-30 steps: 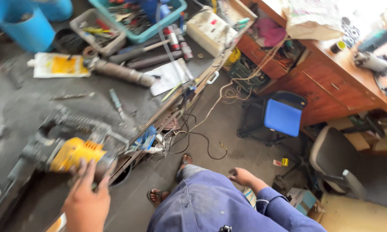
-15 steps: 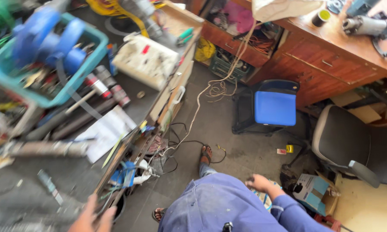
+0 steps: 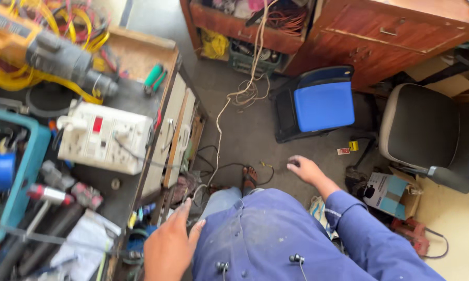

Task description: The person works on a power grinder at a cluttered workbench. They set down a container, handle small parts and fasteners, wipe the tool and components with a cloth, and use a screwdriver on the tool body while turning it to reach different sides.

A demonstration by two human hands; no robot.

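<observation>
My left hand (image 3: 169, 244) hangs flat and empty beside the front edge of the grey workbench (image 3: 121, 200), fingers together and pointing up, close to my blue-clad knee. My right hand (image 3: 303, 169) reaches out over the concrete floor with loosely spread fingers and holds nothing; its blue sleeve (image 3: 364, 229) runs back to the lower right. A white socket box (image 3: 105, 136) with a red switch sits on the bench just above the left hand. My sandalled foot (image 3: 249, 179) shows below, among loose cables.
A blue-seated chair (image 3: 323, 105) and a black office chair (image 3: 421, 127) stand on the floor to the right. A wooden desk (image 3: 385, 31) fills the top. A teal tray (image 3: 21, 177) of tools, a yellow power tool (image 3: 42, 49) and open drawers (image 3: 174, 138) crowd the bench.
The view has swung right, away from the yellow tool that my left hand was on. That hand has come off the bench to its edge. My right hand has lifted outward over the floor.
</observation>
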